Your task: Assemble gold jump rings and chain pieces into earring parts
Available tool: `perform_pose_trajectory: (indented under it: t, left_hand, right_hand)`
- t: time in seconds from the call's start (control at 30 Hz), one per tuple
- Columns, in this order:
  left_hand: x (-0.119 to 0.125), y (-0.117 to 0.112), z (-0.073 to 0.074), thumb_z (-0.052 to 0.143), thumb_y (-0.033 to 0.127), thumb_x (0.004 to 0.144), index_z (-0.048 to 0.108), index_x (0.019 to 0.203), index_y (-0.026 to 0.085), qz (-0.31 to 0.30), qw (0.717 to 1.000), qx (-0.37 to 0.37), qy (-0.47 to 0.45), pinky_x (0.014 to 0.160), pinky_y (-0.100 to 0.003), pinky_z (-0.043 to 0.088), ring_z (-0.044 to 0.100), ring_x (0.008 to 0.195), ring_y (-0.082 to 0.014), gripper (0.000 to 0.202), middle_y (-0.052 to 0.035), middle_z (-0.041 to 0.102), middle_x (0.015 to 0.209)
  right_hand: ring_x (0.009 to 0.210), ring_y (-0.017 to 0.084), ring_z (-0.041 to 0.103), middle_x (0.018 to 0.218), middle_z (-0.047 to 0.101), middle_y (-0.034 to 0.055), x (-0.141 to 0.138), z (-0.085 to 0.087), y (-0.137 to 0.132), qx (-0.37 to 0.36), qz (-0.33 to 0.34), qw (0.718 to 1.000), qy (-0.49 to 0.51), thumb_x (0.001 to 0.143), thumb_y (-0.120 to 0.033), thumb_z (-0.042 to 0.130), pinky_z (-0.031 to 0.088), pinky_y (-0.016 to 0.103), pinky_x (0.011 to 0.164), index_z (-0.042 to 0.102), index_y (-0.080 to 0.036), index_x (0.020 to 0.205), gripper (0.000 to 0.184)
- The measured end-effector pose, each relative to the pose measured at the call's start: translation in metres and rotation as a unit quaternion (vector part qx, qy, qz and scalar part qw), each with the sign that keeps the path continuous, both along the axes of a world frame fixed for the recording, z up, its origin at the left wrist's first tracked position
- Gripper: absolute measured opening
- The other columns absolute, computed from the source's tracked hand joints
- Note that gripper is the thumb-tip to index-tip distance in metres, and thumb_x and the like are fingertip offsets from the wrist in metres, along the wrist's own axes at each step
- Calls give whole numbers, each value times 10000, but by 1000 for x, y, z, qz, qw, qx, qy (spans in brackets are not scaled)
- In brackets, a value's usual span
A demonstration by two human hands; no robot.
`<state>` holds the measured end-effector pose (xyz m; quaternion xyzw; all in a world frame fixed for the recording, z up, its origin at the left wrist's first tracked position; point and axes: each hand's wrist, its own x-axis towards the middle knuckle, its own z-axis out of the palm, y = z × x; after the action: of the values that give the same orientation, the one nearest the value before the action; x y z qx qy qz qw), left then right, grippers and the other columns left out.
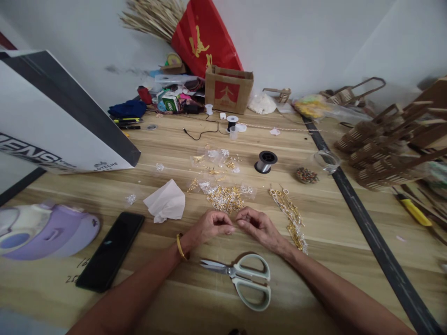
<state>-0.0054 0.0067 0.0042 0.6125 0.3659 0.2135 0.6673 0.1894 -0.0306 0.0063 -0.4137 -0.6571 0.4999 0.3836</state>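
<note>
lying just beyond left hand (213,225) and right hand (257,226): small gold pieces (225,197); both hands pinched, on what, unclear

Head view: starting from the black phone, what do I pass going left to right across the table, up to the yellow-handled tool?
Black phone → pale tissue → left hand → right hand → clear jar → yellow-handled tool.
</note>
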Motion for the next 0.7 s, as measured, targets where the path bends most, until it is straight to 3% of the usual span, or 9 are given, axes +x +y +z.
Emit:
perform_pose_trajectory:
  t: [0.13, 0.23, 0.5, 0.7]
  left_hand:
    - [-1, 3, 1, 712, 313, 663, 643, 656, 114, 1, 1000, -11, -23, 595, -215, 373, 494, 599, -102, 211, 6, 585, 609]
    - [-1, 4, 1, 712, 300, 659, 645, 646, 115, 5, 999, -18, -31, 596, -214, 377, 495, 593, -100, 197, 5, 592, 605]
    - [-4, 4, 2, 726, 269, 656, 660, 704, 112, 2, 999, -31, -20, 610, -211, 368, 502, 621, -97, 177, 10, 597, 644]
    - [-4, 5, 0, 742, 270, 648, 680, 732, 117, -4, 999, -42, -30, 649, -220, 404, 546, 662, -111, 185, -5, 638, 686]
  right_hand:
    - [619, 106, 452, 761, 540, 16, 1, -1, -2, 66, 54, 994, -63, 875, -354, 561, 361, 214, 533, 587, -159, 929, 204]
    - [587, 99, 452, 730, 545, 7, 2, -4, -2, 82, 75, 989, -96, 868, -328, 574, 358, 209, 522, 600, -160, 924, 179]
    - [604, 119, 471, 674, 547, 8, 3, -5, 2, 60, 29, 993, -95, 916, -352, 481, 377, 223, 556, 590, -151, 818, 249]
    - [652, 132, 490, 738, 548, 26, 1, -12, -2, 119, 15, 987, -104, 937, -305, 441, 393, 244, 599, 549, -163, 845, 201]
